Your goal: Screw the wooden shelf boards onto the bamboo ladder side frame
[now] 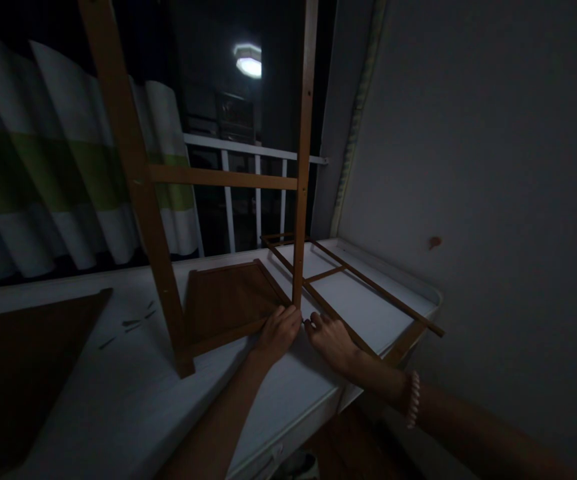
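A brown wooden frame stands upright, its left post point(141, 200) and right post point(299, 227) joined by a crossbar point(223, 178). Low between the posts lies a brown slatted shelf panel point(233, 297). My left hand point(279, 333) is closed around the foot of the right post, where the shelf corner meets it. Just to the right, my right hand point(331, 340) is held in a pinch close to that joint. A tiny dark bit shows at its fingertips, too small and dim to name. A beaded bracelet point(413, 400) circles the right wrist.
Another wooden frame point(373, 287) lies flat at the right on the white surface point(133, 400). A second brown panel point(23, 360) is at the left, with several small dark pieces point(131, 325) beside it. Behind are a striped curtain point(78, 173), a white railing point(241, 147) and a wall point(493, 167).
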Motion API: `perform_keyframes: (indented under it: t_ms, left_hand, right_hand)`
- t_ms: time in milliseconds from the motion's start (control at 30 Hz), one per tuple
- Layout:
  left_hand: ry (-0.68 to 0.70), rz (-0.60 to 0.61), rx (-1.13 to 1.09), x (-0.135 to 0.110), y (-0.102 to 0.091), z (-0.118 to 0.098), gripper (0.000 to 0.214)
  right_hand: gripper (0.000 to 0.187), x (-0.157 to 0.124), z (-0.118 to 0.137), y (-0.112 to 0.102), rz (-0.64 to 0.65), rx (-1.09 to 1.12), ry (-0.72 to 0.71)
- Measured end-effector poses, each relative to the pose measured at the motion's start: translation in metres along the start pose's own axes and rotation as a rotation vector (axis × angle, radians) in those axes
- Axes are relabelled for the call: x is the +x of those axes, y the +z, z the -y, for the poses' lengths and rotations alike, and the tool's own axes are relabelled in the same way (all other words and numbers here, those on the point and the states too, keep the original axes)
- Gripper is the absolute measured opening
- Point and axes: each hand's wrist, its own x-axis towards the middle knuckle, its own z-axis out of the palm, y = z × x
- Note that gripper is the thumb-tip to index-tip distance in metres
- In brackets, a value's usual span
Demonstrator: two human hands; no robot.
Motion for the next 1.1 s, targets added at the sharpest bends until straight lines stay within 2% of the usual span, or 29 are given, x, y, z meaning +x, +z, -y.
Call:
perform_keyframes:
  t_ms: [133,267,433,600,733,867,1000,1100]
  left_hand:
    - [-0.007,-0.075,0.021,-0.002,0.006,0.0,0.02]
    - [-0.037,-0.078,0.02,-0.004,0.005,0.0,0.024]
    - [-0.127,-0.009,0.013,-0.006,-0.011,0.002,0.023]
    - [-0.121,0.018,0.02,-0.01,-0.014,0.004,0.02]
    - [-0.093,-0.024,0.011,-0.013,-0.006,0.0,0.021]
    - [-0.071,-0.084,-0.012,-0.015,0.001,-0.004,0.022]
    - [-0.082,-0.007,-0.003,-0.016,0.003,-0.006,0.02]
    - [-0.125,0.052,0.024,-0.016,0.003,-0.006,0.026]
  right_hand:
    - [0.021,0.003,-0.005,0.005,-0.103,-0.036,-0.131]
    - [0.019,0.004,-0.007,0.009,-0.115,-0.032,-0.181]
    - [0.019,0.003,-0.005,0.012,-0.036,0.049,-0.063]
    - [0.023,0.003,0.001,0.015,-0.024,0.244,0.167]
    - [0.023,0.006,0.004,0.019,-0.082,0.545,0.345]
    - [0.021,0.009,0.006,0.024,-0.183,0.944,0.507]
    - [0.025,0.012,0.009,0.029,-0.149,1.472,0.717]
    - [0.02,0.015,0.01,0.03,-0.094,1.901,0.834]
